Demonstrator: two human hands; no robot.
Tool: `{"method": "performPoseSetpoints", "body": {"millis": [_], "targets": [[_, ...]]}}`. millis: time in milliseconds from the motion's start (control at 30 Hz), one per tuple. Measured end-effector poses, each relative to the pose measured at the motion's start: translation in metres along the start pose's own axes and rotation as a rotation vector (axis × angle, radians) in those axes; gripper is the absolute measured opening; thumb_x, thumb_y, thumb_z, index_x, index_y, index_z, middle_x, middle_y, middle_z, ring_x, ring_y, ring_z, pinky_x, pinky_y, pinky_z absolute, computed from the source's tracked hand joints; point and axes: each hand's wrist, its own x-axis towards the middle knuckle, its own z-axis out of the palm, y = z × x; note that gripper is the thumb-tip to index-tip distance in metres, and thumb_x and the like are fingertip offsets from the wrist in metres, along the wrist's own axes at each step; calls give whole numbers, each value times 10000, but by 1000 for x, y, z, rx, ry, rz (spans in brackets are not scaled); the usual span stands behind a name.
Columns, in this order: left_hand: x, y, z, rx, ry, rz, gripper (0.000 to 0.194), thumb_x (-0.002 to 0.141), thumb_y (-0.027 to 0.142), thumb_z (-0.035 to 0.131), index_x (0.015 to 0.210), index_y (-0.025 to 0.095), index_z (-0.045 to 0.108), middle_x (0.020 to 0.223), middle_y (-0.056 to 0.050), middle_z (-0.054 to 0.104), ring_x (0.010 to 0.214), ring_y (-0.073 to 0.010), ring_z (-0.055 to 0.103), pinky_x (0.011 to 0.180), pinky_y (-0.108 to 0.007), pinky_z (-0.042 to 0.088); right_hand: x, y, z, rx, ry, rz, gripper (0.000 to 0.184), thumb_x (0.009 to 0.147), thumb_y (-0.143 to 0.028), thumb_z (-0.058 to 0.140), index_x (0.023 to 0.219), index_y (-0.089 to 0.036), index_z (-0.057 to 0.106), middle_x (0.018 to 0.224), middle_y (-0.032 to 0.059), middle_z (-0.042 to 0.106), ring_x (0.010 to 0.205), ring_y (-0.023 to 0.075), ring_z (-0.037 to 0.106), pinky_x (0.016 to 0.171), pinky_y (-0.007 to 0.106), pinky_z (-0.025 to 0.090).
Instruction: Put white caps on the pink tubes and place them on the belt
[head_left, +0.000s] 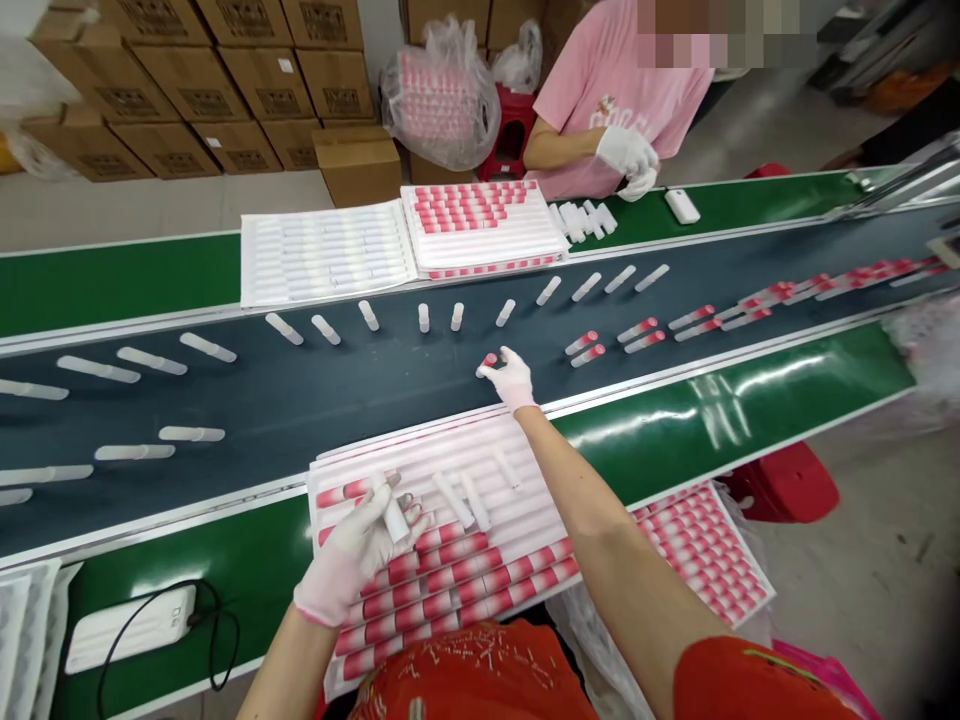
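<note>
The pink-capped tube lies on the dark belt near its near edge, at about 12 o'clock from the tray in front of the person. The right hand, gloved, reaches across the tray to it; its fingers are closed on the tube's near end, pinching it. The left hand, also gloved, rests over the tray's left part with its fingers wrapped around a white tube. The tray holds rows of pink-and-white tubes in its lower half and a few loose white ones at its upper right. Judged step: picking one piece off the belt while the other hand holds a second piece over the tray. The next move would call for a clean lift clear of the moving belt and a square seat into a free groove. Further out, white tubes stand spaced along the belt's far lane, and capped ones lie at 2 o'clock. A second tray sits at 4 o'clock. Across the belt, a co-worker's gloved hands work beside filled trays.
</note>
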Motion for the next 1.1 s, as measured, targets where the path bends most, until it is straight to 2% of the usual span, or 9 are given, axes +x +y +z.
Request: {"method": "performPoseSetpoints", "body": {"millis": [133,200,300,367,467,533,667,800,1100], "targets": [[1,-8,0,252,-74,131,526,879,354,698,1370,242,547,897,-26,644,893,-207,666,871,-404,601,-69,25,-34,-323,-140,-1,325,823,-401,696,1071,-191,707,1051,80,687,953,225,652,900,345,499],[4,-11,0,440,-98,248,550,866,417,700,1349,196,559,896,-28,636,885,-192,641,879,-359,575,-107,35,-45,-452,-286,27,290,808,-387,726,1042,-216,716,1049,74,687,911,226,660,821,330,506],[9,-11,-2,577,-31,400,524,858,502,675,1227,138,604,896,-40,633,829,-174,610,845,-333,555,-156,37,-50,-450,-287,-17,190,897,-327,640,1030,-202,696,1024,81,686,914,218,654,793,317,504],[12,-5,-6,488,0,445,515,836,517,690,1171,136,600,871,-27,617,789,-159,602,804,-323,557,-185,29,-46,-379,-335,-131,163,961,-259,533,965,-187,679,951,76,685,897,208,645,816,325,506],[8,8,-17,346,22,462,486,805,468,739,1136,147,587,856,-16,610,761,-146,615,775,-318,569,-223,10,-32,-299,-614,-413,160,968,-194,510,907,-198,658,959,64,689,957,221,638,920,379,493],[2,17,-25,307,59,472,459,801,431,757,1123,147,595,868,-22,618,773,-145,623,790,-325,581,-241,-5,-17,-303,-701,-571,161,977,-186,504,953,-209,662,1010,61,693,1090,248,613,1049,450,426],[-12,28,-38,253,116,494,470,778,411,790,1112,136,606,857,-19,626,803,-147,629,805,-324,588,-240,-27,22,-398,-661,-614,262,997,-170,455,1183,-194,639,1150,86,689,1128,253,591,1102,455,375],[-20,25,-49,276,108,514,548,773,453,789,1181,137,606,879,-21,640,839,-156,641,852,-344,585,-214,-38,51,-613,-796,-651,272,944,-117,509,1165,-178,655,1155,108,689,1043,265,614,974,409,446],[-15,4,-63,592,97,544,497,799,520,722,1120,147,646,969,-60,658,906,-215,643,884,-376,556,-207,-39,53,-713,-827,-588,116,881,-253,680,904,-145,716,1110,167,671,1068,319,612,940,419,482]]}}
